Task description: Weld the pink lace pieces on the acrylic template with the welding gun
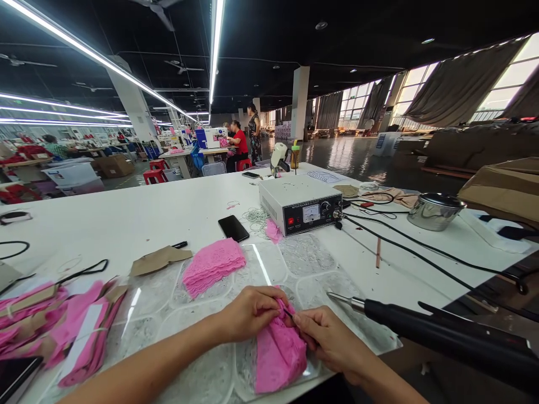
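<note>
A gathered bundle of pink lace-like fabric [281,359] lies on the clear plastic mat [202,342] in front of me. My left hand [251,310] is closed, pinching the bundle's upper end between thumb and fingers. From the right, my right hand [326,338] meets it, thumb and fingertips closed on a thin dark object [288,313] against the fabric; what kind it is I cannot make out. A neat stack of pink cut pieces [214,266] sits beyond my left hand. To the right, a black handheld tool with a metal tip [391,314] points toward my hands.
A metal control box [301,205] with a dial stands ahead, cables running right. Nearby are a phone [233,228], brown paper patterns [160,260], a lidded metal pot [435,211] and tied pink bundles [84,336] at left. People work at sewing machines farther back.
</note>
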Available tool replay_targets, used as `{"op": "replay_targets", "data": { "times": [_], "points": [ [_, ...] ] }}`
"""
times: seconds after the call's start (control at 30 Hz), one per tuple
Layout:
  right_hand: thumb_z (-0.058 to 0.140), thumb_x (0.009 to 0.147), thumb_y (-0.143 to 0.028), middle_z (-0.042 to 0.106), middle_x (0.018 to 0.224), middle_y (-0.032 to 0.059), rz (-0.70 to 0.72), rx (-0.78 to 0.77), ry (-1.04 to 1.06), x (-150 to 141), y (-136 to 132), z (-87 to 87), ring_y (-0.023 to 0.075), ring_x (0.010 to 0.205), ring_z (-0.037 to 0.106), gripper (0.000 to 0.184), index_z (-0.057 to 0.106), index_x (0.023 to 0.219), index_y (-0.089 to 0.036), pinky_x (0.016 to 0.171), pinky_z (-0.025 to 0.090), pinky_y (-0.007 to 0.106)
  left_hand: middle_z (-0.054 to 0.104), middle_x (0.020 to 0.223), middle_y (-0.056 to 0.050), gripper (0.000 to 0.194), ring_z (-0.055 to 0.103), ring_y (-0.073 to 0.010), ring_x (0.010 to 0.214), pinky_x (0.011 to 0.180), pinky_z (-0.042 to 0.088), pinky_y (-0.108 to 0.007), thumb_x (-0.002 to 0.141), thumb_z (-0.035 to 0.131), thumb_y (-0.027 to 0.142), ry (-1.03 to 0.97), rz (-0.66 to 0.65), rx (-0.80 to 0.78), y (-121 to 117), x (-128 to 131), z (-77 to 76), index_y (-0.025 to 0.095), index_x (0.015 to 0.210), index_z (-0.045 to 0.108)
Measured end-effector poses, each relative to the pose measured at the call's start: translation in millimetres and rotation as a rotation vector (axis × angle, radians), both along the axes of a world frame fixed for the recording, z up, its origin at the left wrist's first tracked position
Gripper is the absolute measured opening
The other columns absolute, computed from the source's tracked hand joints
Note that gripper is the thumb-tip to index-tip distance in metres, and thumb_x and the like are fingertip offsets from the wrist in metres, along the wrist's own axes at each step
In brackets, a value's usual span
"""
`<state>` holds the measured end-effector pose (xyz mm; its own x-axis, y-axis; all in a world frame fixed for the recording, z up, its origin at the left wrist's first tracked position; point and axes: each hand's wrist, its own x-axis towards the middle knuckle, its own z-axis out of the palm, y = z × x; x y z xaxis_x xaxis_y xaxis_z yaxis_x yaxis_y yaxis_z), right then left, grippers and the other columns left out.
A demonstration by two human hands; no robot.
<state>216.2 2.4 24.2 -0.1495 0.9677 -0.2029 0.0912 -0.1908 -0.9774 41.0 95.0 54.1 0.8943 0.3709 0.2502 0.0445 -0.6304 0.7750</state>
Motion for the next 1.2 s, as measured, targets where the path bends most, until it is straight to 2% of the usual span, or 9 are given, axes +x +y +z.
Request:
{"op": "replay_targets", "data": {
  "times": [0.23,0.4,0.5,0.6,0.7,0.9,1.0,1.1,1.2],
  "points": [
    [0.050,0.077,-0.067,0.026,0.045,-0.0069,-0.006,-0.034,0.011,0.7,-3.9,2.3,0.0044,0.041,0.018,0.058,0.033,0.049,-0.020,0.042,0.010,0.025,0.066,0.101,-0.008,0.024,0.064,-0.0155,0.090,0.081,0.050,-0.023,0.089,0.048,0.015,0.015,0.027,0.001,-1.2,-1.1,-0.7,0.014,0.080,0.071],
    [0.047,0.077,-0.067,0.035,0.052,-0.0069,-0.129,-0.055,0.037,14.4,-5.0,9.4,0.0048,0.040,0.018,0.049,0.052,0.070,-0.018,0.040,0.011,0.025,0.068,0.097,-0.008,0.023,0.065,-0.0152,0.084,0.076,0.050,-0.023,0.085,0.051,0.014,0.036,0.096,0.073,0.1,2.2,1.1,0.014,0.067,0.065],
    [0.047,0.080,-0.062,0.036,0.056,-0.0057,-0.218,0.106,-0.122,23.9,3.6,11.0,0.0072,0.046,0.027,0.045,0.053,0.071,-0.018,0.044,0.020,0.024,0.067,0.106,-0.010,0.021,0.064,-0.0188,0.095,0.077,0.051,-0.025,0.086,0.052,0.020,0.075,0.112,0.128,0.4,8.8,7.1,0.015,0.072,0.068],
    [0.045,0.081,-0.060,0.045,0.060,-0.0020,-0.231,0.264,-0.361,28.5,15.1,7.0,0.0121,0.058,0.040,0.045,0.053,0.066,-0.018,0.055,0.031,0.026,0.058,0.125,-0.013,0.023,0.058,-0.0232,0.110,0.084,0.051,-0.031,0.088,0.052,0.030,0.095,0.205,0.231,-5.6,12.7,12.6,0.017,0.098,0.069],
    [0.045,0.082,-0.057,0.054,0.063,0.0007,-0.264,0.278,-0.600,28.5,23.5,0.8,0.0155,0.061,0.047,0.044,0.060,0.073,-0.017,0.059,0.034,0.028,0.059,0.118,-0.013,0.028,0.060,-0.0213,0.099,0.084,0.051,-0.034,0.089,0.051,0.033,0.086,0.272,0.347,-22.2,8.6,9.1,0.017,0.107,0.065],
    [0.058,0.075,-0.028,0.057,0.063,0.0000,-0.279,0.278,-0.757,24.5,33.2,-6.5,0.0144,0.060,0.047,0.011,0.062,0.076,-0.018,0.058,0.028,0.026,0.062,0.102,-0.010,0.034,0.057,-0.0235,0.086,0.077,0.048,-0.038,0.080,0.065,0.038,0.199,0.065,0.664,-57.0,-6.1,-14.9,0.016,0.106,0.058],
    [0.052,0.077,-0.027,0.054,0.061,-0.0010,-0.321,0.276,-0.735,25.9,26.1,-5.8,0.0143,0.060,0.046,0.015,0.061,0.083,-0.017,0.059,0.030,0.026,0.062,0.097,-0.008,0.021,0.055,-0.0217,0.085,0.077,0.046,-0.036,0.085,0.060,0.033,0.232,0.039,0.672,-58.4,-7.7,-16.8,0.018,0.099,0.059],
    [0.046,0.078,-0.030,0.048,0.056,-0.0023,-0.332,0.249,-0.691,31.0,3.9,-6.0,0.0146,0.056,0.046,0.020,0.061,0.080,-0.017,0.057,0.033,0.026,0.061,0.097,-0.008,0.025,0.055,-0.0214,0.084,0.076,0.046,-0.036,0.083,0.062,0.037,0.219,0.069,0.631,-58.9,-2.7,-10.7,0.017,0.098,0.059],
    [0.045,0.078,-0.039,0.053,0.061,0.0002,-0.300,0.174,-0.565,37.9,-22.8,-8.9,0.0166,0.061,0.049,0.026,0.060,0.073,-0.018,0.058,0.036,0.027,0.062,0.095,-0.008,0.029,0.056,-0.0220,0.083,0.075,0.047,-0.036,0.078,0.068,0.038,0.293,0.073,0.626,-63.5,12.3,-3.5,0.017,0.097,0.061]
  ]
}}
